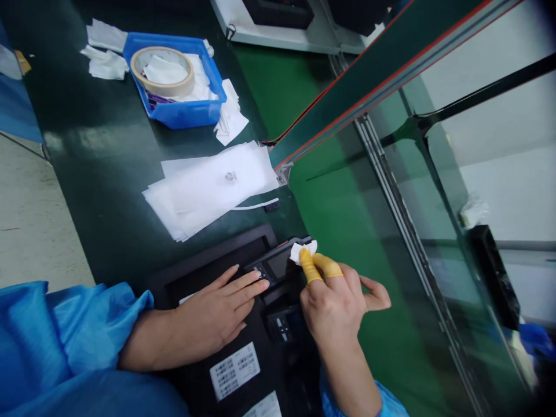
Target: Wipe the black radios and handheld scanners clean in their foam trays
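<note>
A black handheld device with a small screen and buttons lies at the near end of the bench. My left hand rests with fingers stretched out, their tips on the device's button end. My right hand wears yellow finger covers on two fingers. Those fingers press a small white wipe against the far end of the screen. Just below lies a second dark device with buttons, partly hidden by my right hand. Under my left forearm is a black tray, mostly covered.
White labels with printed codes show near my body. Several thin white sheets or bags lie further up the bench. Beyond them stands a blue bin holding a tape roll and white wipes. A metal-framed panel rises at right.
</note>
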`<state>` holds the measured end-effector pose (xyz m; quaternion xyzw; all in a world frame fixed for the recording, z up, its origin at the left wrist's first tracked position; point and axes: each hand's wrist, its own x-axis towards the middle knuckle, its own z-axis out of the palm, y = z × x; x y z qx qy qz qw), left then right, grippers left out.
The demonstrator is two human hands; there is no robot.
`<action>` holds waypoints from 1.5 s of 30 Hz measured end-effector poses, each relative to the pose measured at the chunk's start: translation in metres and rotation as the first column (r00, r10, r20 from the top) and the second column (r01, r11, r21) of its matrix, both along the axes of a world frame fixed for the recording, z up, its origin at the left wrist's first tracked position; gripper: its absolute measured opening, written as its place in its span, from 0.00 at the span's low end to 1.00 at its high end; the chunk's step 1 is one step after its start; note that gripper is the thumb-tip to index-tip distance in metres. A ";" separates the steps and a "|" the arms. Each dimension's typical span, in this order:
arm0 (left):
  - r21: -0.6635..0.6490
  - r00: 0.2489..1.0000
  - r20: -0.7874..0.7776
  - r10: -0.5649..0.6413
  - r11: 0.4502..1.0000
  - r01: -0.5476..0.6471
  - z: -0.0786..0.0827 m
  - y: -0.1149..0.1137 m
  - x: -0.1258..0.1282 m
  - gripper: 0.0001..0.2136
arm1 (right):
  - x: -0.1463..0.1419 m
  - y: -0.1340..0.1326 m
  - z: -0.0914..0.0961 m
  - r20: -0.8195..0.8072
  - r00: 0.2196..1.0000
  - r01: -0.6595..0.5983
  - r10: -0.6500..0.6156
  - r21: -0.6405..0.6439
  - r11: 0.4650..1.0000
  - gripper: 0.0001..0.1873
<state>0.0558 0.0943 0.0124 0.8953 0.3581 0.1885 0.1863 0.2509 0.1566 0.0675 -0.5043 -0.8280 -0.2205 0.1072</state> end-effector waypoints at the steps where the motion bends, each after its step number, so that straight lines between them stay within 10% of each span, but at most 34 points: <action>1: 0.001 1.000 0.000 -0.001 1.000 0.001 0.000 0.000 0.000 0.16 | 0.000 0.000 -0.001 -0.002 1.000 0.001 -0.001 0.004 1.000 0.11; 27: -0.061 0.999 0.030 0.015 0.998 -0.013 0.002 0.003 0.000 0.18 | -0.017 0.001 -0.005 0.024 1.000 0.017 -0.018 0.028 0.999 0.12; 36: -0.073 1.000 -0.005 -0.019 0.997 0.019 0.006 0.005 -0.003 0.13 | -0.011 -0.066 0.005 -0.126 0.991 0.046 -0.047 -0.009 0.999 0.11; 45: -0.048 0.999 0.038 -0.029 0.998 0.031 0.004 0.004 -0.006 0.10 | -0.013 -0.078 0.001 -0.130 0.980 0.140 -0.151 -0.091 0.986 0.10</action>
